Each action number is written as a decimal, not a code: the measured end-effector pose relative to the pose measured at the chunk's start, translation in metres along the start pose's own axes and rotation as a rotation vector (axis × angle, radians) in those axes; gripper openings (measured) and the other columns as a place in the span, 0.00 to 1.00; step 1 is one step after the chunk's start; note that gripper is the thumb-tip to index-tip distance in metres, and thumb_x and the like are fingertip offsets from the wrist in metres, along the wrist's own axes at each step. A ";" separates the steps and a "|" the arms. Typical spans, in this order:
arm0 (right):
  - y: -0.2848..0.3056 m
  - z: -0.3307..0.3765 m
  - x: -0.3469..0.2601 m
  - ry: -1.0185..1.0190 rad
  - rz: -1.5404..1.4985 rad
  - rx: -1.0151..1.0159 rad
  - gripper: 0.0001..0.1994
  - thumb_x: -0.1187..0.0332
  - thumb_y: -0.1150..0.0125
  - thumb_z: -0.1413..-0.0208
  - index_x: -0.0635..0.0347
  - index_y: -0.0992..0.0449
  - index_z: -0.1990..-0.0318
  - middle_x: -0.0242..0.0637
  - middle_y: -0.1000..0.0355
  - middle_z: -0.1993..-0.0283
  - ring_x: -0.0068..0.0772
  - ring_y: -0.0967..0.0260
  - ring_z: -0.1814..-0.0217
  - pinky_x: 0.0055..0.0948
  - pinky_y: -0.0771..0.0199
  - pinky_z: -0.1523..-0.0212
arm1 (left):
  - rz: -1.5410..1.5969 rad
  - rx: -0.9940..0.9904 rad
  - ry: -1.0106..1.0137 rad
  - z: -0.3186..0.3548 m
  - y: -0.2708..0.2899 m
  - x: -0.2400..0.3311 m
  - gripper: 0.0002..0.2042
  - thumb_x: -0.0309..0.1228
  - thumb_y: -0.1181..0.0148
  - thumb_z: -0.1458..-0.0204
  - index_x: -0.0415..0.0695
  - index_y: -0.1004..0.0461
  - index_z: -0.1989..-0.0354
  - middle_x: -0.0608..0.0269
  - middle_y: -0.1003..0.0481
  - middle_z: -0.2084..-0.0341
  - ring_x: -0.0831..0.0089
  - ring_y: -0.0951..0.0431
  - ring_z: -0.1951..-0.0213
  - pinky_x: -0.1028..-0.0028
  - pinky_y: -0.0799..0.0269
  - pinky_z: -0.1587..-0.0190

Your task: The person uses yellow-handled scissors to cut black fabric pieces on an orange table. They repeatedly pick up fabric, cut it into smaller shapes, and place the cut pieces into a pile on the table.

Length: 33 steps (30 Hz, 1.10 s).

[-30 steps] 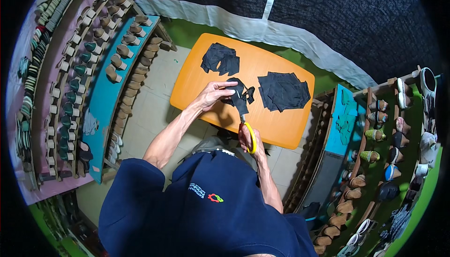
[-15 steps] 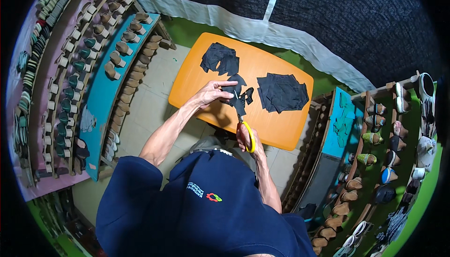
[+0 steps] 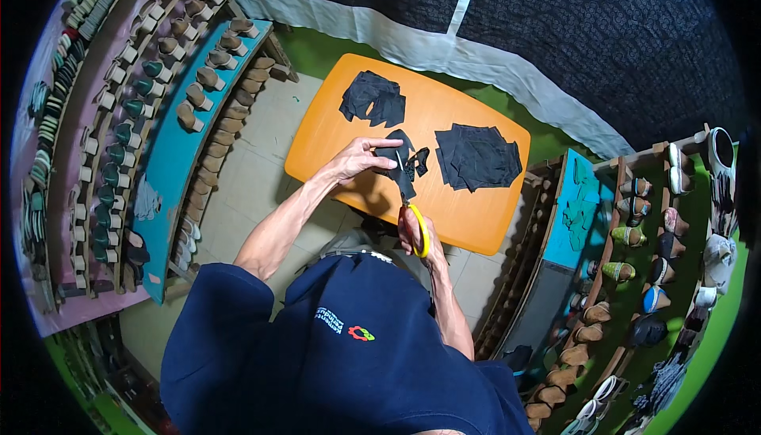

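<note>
My left hand [image 3: 358, 159] pinches a black cut-out piece of material [image 3: 404, 160] and holds it just above the orange table [image 3: 337, 122]. My right hand [image 3: 411, 231] grips yellow-handled scissors [image 3: 414, 213], whose blades reach up into the lower edge of that black piece. A small heap of black pieces [image 3: 372, 98] lies at the table's far left. A larger stack of black sheets [image 3: 477, 156] lies to the right of the piece I hold.
Angled racks of shoe lasts and soles [image 3: 170, 94] stand to my left. More shelves with shoes [image 3: 634, 237] stand to my right. A grey-white cloth strip [image 3: 428, 46] and dark fabric run behind the table. Tiled floor [image 3: 254, 165] lies between the table and the left rack.
The black piece has turned a little in my left hand as the scissors worked further into it. Both hands stay in nearly the same spot.
</note>
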State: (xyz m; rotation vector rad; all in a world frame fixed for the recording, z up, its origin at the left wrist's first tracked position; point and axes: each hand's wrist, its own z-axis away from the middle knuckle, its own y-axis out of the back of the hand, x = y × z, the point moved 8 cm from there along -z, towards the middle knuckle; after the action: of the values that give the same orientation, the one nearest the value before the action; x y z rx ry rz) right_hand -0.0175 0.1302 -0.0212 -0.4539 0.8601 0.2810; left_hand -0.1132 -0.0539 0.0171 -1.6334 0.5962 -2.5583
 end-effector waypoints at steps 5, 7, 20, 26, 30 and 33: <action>0.000 0.005 -0.003 0.000 -0.002 -0.013 0.24 0.43 0.45 0.36 0.56 0.32 0.72 0.24 0.44 0.85 0.18 0.47 0.87 0.24 0.43 0.86 | -0.032 0.030 0.014 -0.001 0.010 -0.005 0.26 0.22 0.32 0.50 0.40 0.27 0.39 0.62 0.19 0.59 0.80 0.21 0.58 0.80 0.28 0.49; 0.000 0.005 -0.002 0.011 0.047 -0.007 0.27 0.39 0.51 0.36 0.56 0.32 0.70 0.25 0.44 0.84 0.18 0.48 0.87 0.23 0.46 0.86 | -0.042 0.031 0.006 -0.002 0.010 -0.005 0.26 0.22 0.32 0.50 0.40 0.27 0.39 0.61 0.19 0.59 0.80 0.21 0.59 0.80 0.27 0.49; 0.002 0.005 -0.003 0.043 0.019 0.026 0.26 0.41 0.45 0.37 0.53 0.33 0.75 0.24 0.43 0.86 0.18 0.47 0.89 0.22 0.43 0.87 | 0.110 0.112 -0.064 -0.004 0.015 -0.018 0.23 0.21 0.35 0.46 0.35 0.28 0.40 0.58 0.19 0.57 0.76 0.19 0.57 0.76 0.24 0.47; 0.005 0.002 0.008 0.023 -0.011 0.038 0.24 0.42 0.45 0.36 0.53 0.33 0.73 0.23 0.44 0.86 0.17 0.48 0.89 0.22 0.44 0.88 | 0.123 0.084 -0.037 -0.003 0.011 -0.016 0.24 0.19 0.36 0.46 0.36 0.29 0.39 0.58 0.19 0.56 0.75 0.18 0.57 0.76 0.24 0.46; 0.002 0.005 0.002 0.033 -0.001 0.034 0.24 0.43 0.46 0.36 0.53 0.33 0.73 0.23 0.43 0.86 0.17 0.47 0.89 0.22 0.44 0.88 | 0.117 0.070 -0.043 -0.003 0.011 -0.016 0.26 0.18 0.36 0.47 0.37 0.30 0.38 0.59 0.19 0.57 0.76 0.18 0.57 0.77 0.24 0.47; 0.002 0.004 0.002 0.049 -0.001 0.036 0.23 0.45 0.46 0.35 0.53 0.33 0.73 0.23 0.43 0.86 0.17 0.47 0.89 0.22 0.44 0.88 | 0.136 0.080 -0.047 -0.001 0.009 -0.011 0.26 0.18 0.36 0.47 0.38 0.30 0.38 0.59 0.19 0.57 0.76 0.18 0.58 0.77 0.24 0.47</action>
State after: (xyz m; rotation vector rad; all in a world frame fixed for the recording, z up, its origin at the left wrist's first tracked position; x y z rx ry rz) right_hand -0.0148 0.1339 -0.0212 -0.4293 0.9118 0.2541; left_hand -0.1100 -0.0588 0.0042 -1.5655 0.5726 -2.4093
